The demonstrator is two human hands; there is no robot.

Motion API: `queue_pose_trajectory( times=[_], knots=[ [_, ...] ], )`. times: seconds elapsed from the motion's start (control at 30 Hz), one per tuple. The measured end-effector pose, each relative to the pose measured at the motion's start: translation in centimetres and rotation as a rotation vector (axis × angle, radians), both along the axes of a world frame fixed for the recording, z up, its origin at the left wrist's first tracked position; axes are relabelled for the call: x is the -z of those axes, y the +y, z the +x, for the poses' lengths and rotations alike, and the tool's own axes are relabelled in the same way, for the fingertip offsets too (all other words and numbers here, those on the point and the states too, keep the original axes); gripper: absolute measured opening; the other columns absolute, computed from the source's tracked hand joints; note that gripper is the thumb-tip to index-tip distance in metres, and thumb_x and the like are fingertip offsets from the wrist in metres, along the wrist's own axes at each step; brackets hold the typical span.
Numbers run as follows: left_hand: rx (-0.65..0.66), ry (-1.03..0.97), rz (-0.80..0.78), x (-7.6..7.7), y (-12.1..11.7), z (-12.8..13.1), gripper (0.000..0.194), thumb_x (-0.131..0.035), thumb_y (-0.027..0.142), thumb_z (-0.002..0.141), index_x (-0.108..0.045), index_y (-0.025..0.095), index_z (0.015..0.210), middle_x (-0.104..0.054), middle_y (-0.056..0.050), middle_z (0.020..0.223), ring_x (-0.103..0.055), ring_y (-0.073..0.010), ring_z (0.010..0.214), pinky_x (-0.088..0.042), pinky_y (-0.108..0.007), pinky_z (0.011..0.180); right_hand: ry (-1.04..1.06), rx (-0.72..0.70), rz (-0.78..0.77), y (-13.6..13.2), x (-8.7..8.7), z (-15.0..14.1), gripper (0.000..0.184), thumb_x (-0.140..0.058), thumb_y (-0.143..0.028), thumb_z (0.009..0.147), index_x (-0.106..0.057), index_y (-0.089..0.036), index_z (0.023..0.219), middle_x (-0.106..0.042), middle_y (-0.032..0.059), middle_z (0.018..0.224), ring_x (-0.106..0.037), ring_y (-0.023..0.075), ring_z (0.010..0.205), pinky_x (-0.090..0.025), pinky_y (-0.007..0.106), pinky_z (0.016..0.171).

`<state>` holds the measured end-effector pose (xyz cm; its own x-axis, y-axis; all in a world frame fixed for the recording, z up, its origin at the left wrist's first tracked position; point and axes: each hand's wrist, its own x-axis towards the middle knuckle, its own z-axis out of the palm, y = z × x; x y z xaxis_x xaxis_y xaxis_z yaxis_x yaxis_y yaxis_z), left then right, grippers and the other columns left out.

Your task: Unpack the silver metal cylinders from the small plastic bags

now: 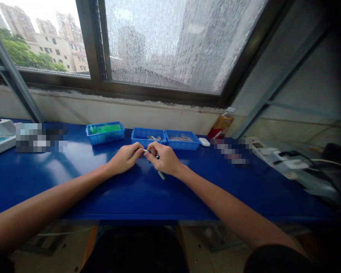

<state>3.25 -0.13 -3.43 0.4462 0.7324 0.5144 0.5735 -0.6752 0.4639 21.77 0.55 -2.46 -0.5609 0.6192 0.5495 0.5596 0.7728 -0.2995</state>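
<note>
Both hands meet above the blue table, in front of the middle bins. My left hand [126,158] is closed in a pinch on one end of a small whitish piece [145,151]. From the other side my right hand [165,159] pinches the same piece; its exact kind is too small to make out. A small silvery, metal-looking part [161,174] shows just below my right hand, and a dark bit [157,157] shows at its fingers. Whether the hand touches the silvery part I cannot tell.
Beyond the hands stand a blue bin with small metal parts [138,133], a blue bin with brownish pieces [194,145] and a blue bin with green contents [105,138]. A white case [204,142] and a drink bottle [221,123] stand right. Power strips [290,163] lie far right.
</note>
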Motion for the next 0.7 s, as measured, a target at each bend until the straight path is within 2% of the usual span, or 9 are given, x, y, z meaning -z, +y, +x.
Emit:
queue_pose_trajectory(
  times=[0.07, 0.2, 0.3, 0.37, 0.5, 0.57, 0.63, 0.7],
  knots=[
    [-0.015, 0.009, 0.002, -0.1, 0.07, -0.1, 0.028, -0.032, 0.031, 0.09, -0.051, 0.016, 0.077, -0.06, -0.001, 0.067, -0.054, -0.0121, 0.06, -0.039, -0.022, 0.058, -0.045, 0.019, 0.053, -0.33, -0.18, -0.19, 0.017, -0.055, -0.032, 0.08, -0.05, -0.018, 0.089, -0.051, -0.0021, 0.068, -0.048, 0.0109, 0.059, -0.037, 0.024, 0.059],
    [0.012, 0.035, -0.019, -0.14, 0.19, -0.22, 0.034, -0.027, 0.032, 0.091, -0.05, 0.016, 0.072, -0.059, 0.0, 0.064, -0.053, -0.0115, 0.058, -0.039, -0.022, 0.058, -0.06, 0.052, 0.138, -0.6, -0.46, -0.49, 0.009, -0.05, -0.026, 0.083, -0.052, -0.017, 0.084, -0.054, 0.0003, 0.071, -0.05, 0.0125, 0.064, -0.038, 0.025, 0.062],
    [0.032, -0.008, 0.015, 0.02, 0.3, -0.25, 0.023, -0.034, 0.032, 0.089, -0.049, 0.016, 0.095, -0.06, -0.001, 0.072, -0.055, -0.0121, 0.063, -0.042, -0.023, 0.061, -0.024, 0.094, 0.103, -0.54, -0.66, -0.49, 0.015, -0.045, -0.027, 0.086, -0.053, -0.017, 0.077, -0.055, 0.0011, 0.069, -0.05, 0.0123, 0.063, -0.037, 0.024, 0.06],
    [0.046, -0.032, 0.057, 0.17, 0.34, -0.24, 0.025, -0.041, 0.031, 0.087, -0.045, 0.016, 0.106, -0.06, -0.002, 0.078, -0.056, -0.0129, 0.068, -0.043, -0.024, 0.065, 0.006, 0.114, 0.061, -0.47, -0.71, -0.48, 0.022, -0.041, -0.027, 0.088, -0.051, -0.017, 0.071, -0.055, 0.0009, 0.067, -0.05, 0.0118, 0.061, -0.036, 0.023, 0.058],
    [0.013, 0.008, 0.1, 0.29, 0.21, -0.12, 0.019, -0.042, 0.029, 0.087, -0.047, 0.017, 0.1, -0.06, -0.002, 0.077, -0.057, -0.0139, 0.069, -0.043, -0.025, 0.066, 0.059, 0.108, 0.004, -0.44, -0.53, -0.67, 0.034, -0.032, -0.029, 0.092, -0.047, -0.017, 0.064, -0.052, 0.0002, 0.062, -0.05, 0.0112, 0.059, -0.035, 0.023, 0.057],
    [-0.027, 0.028, 0.099, 0.19, 0.07, -0.05, 0.018, -0.037, 0.028, 0.089, -0.048, 0.017, 0.097, -0.06, -0.002, 0.074, -0.057, -0.0136, 0.065, -0.042, -0.024, 0.062, 0.085, 0.094, -0.025, -0.47, -0.32, -0.77, 0.028, -0.034, -0.031, 0.091, -0.051, -0.017, 0.074, -0.053, -0.0006, 0.063, -0.051, 0.0111, 0.059, -0.036, 0.023, 0.057],
    [-0.061, 0.043, 0.105, 0.05, -0.04, -0.03, 0.019, -0.034, 0.029, 0.09, -0.049, 0.017, 0.094, -0.059, -0.001, 0.07, -0.056, -0.0132, 0.061, -0.04, -0.023, 0.059, 0.107, 0.081, -0.031, -0.45, -0.14, -0.77, 0.018, -0.044, -0.033, 0.087, -0.05, -0.018, 0.094, -0.054, -0.0017, 0.066, -0.051, 0.0112, 0.059, -0.037, 0.023, 0.057],
    [-0.075, 0.047, 0.111, -0.08, -0.1, -0.05, 0.021, -0.033, 0.029, 0.09, -0.05, 0.017, 0.089, -0.058, -0.001, 0.068, -0.055, -0.0129, 0.06, -0.039, -0.022, 0.057, 0.112, 0.07, -0.008, -0.39, -0.04, -0.67, 0.028, -0.053, -0.031, 0.081, -0.045, -0.018, 0.105, -0.054, -0.0019, 0.071, -0.05, 0.0113, 0.06, -0.038, 0.023, 0.058]
  ],
)
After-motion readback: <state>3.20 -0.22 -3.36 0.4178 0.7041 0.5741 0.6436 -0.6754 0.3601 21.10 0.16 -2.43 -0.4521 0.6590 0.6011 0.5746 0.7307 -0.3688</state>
